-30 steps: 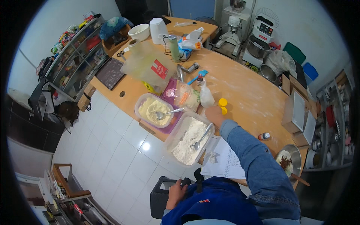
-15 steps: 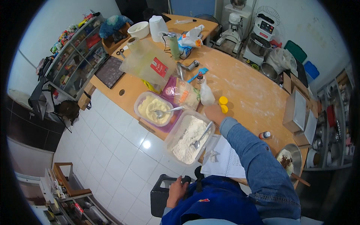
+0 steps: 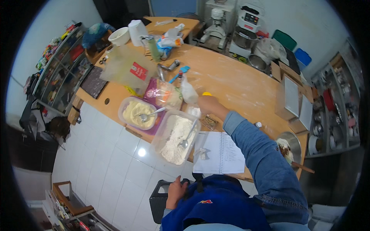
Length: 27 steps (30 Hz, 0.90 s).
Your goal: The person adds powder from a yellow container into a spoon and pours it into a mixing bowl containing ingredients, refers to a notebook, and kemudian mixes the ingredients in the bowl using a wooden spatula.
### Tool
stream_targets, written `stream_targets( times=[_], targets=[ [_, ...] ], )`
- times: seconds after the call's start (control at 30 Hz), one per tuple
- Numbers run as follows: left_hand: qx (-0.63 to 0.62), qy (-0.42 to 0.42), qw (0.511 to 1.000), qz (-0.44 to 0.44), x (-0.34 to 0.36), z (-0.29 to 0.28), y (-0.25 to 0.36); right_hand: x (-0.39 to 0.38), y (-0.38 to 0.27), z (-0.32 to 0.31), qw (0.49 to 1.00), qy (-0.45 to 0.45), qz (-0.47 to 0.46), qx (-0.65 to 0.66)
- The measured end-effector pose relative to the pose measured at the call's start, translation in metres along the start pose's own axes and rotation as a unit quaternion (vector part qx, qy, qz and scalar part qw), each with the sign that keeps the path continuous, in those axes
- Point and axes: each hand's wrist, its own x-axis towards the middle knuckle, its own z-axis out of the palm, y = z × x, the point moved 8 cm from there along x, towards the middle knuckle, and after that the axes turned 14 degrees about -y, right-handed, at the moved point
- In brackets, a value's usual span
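Observation:
My right hand [image 3: 210, 106] reaches over the table beside a yellow lid [image 3: 207, 93]; its fingers are hidden beneath it. To its left stands a knotted white plastic bag [image 3: 189, 91]. Nearer me lie a small heap of white stuff [image 3: 194, 112] and a small brownish clear packet [image 3: 210, 122]. A clear tub of flour [image 3: 172, 148] has a spoon [image 3: 184, 144] in it. A smaller tub of pale yellow cream [image 3: 133, 113] holds another spoon [image 3: 144, 117]. Down by a black stool [image 3: 156, 204], my left hand [image 3: 176, 193] has its fingers apart and holds nothing.
An open spiral notebook [image 3: 219, 152] lies at the table's near edge. A steel bowl [image 3: 295, 144] with a wooden-handled utensil stands at the right, beyond a small bottle [image 3: 258, 124]. Metal tins [image 3: 289, 98] sit at the far right; packets [image 3: 163, 93] and a large plastic bag [image 3: 125, 69] lie left.
The whole view has shifted. Against the table, my right hand has moved right and away, over the yellow lids, covering one and uncovering the white heap and packet. My left hand stays by the stool.

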Motion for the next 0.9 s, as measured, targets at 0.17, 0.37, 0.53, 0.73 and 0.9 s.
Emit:
stream_targets(
  times=[0.17, 0.37, 0.53, 0.73, 0.9],
  targets=[
    [0.026, -0.040, 0.999, 0.021, 0.013, 0.011, 0.026, -0.064, 0.046, -0.006, 0.998, -0.032, 0.055, -0.001],
    [0.051, -0.088, 0.993, 0.058, 0.022, 0.028, 0.058, -0.192, 0.126, 0.009, 0.994, -0.055, 0.090, 0.030],
    [0.094, -0.118, 0.984, 0.100, 0.026, 0.047, 0.090, -0.318, 0.172, 0.043, 0.974, -0.028, 0.198, 0.106],
    [0.131, -0.156, 0.966, 0.160, 0.027, 0.069, 0.131, -0.392, 0.194, 0.099, 0.928, -0.026, 0.351, 0.119],
    [0.142, -0.160, 0.957, 0.194, 0.022, 0.077, 0.164, -0.424, 0.201, 0.111, 0.903, 0.042, 0.398, 0.157]
  ],
)
